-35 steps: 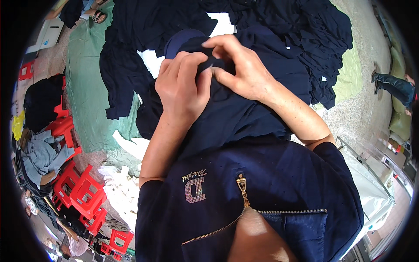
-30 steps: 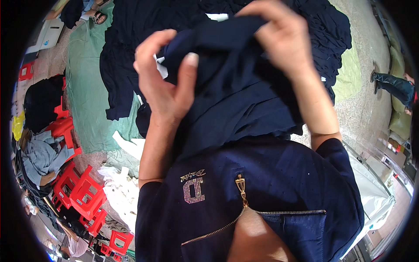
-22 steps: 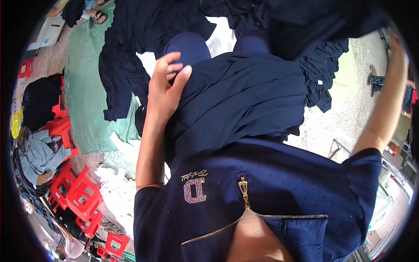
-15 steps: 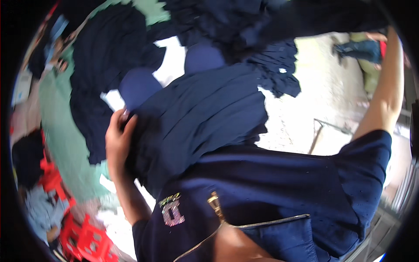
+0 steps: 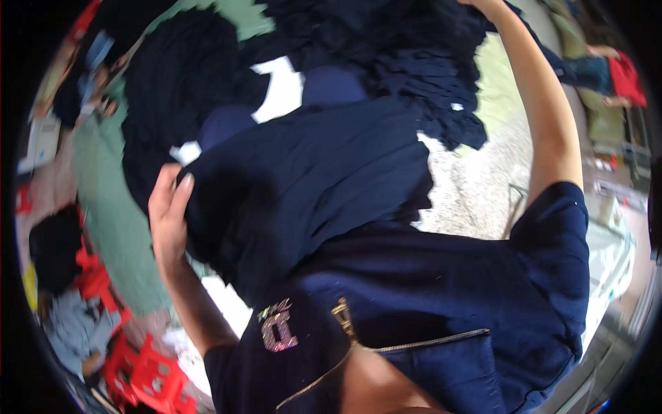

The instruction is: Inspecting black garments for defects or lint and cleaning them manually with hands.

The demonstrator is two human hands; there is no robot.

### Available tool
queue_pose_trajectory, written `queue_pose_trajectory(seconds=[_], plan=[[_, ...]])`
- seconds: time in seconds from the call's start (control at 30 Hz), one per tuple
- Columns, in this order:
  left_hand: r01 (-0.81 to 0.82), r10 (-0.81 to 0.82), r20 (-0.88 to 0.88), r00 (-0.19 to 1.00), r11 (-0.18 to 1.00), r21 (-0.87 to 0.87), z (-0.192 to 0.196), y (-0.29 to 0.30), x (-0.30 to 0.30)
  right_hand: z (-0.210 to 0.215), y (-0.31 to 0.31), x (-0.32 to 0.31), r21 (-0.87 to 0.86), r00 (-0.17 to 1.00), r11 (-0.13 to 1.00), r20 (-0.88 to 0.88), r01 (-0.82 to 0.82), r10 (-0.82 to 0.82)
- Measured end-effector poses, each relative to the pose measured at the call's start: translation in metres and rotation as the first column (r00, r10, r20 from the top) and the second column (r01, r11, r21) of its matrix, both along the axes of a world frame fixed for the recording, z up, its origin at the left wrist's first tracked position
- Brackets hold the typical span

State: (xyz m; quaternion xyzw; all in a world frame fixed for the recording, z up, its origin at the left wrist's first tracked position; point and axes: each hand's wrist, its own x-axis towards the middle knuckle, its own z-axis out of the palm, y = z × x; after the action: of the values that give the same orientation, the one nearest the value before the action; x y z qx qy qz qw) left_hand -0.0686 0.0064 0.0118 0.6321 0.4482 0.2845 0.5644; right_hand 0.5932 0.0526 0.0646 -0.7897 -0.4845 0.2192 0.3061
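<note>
A large piece of dark navy cloth (image 5: 310, 172) is spread in folds in front of my body. My left hand (image 5: 169, 214) is closed at its left edge, the thumb and fingers pinching the fabric. Just beyond the cloth lie two rounded navy pieces (image 5: 336, 84), each partly covered. White pieces (image 5: 281, 86) show between them. At the top edge of the view, my right hand (image 5: 476, 2) reaches over a heap of dark cloth (image 5: 434, 76). Most of that hand is cut off, so its fingers cannot be made out.
More dark cloth (image 5: 176, 76) lies at the far left on a green sheet (image 5: 110, 228). Red plastic stools (image 5: 148, 369) stand at lower left beside grey-blue cloth (image 5: 79, 331). Another person in a red top (image 5: 626, 79) is at the far right.
My right arm has swung inward and away from me, from the right rim to the top. The dark cloth stretched at upper right has come down. My left hand has shifted slightly left.
</note>
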Motion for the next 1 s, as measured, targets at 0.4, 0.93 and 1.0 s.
queue_pose_trajectory(seconds=[0.4, 0.93, 1.0], plan=[[0.262, -0.155, -0.405, 0.901, 0.939, 0.224, 0.071, 0.003, -0.005, -0.019, -0.047, -0.275, 0.013, 0.539, 0.547, -0.16, -0.837, 0.827], [0.485, -0.247, -0.477, 0.843, 0.733, 0.477, 0.014, -0.077, 0.0, -0.026, -0.11, -0.292, -0.162, 0.5, 0.575, 0.343, -0.802, 0.795], [0.398, -0.231, -0.386, 0.893, 0.806, 0.438, 0.013, -0.069, -0.003, -0.033, -0.105, -0.311, -0.091, 0.481, 0.517, 0.262, -0.851, 0.837]])
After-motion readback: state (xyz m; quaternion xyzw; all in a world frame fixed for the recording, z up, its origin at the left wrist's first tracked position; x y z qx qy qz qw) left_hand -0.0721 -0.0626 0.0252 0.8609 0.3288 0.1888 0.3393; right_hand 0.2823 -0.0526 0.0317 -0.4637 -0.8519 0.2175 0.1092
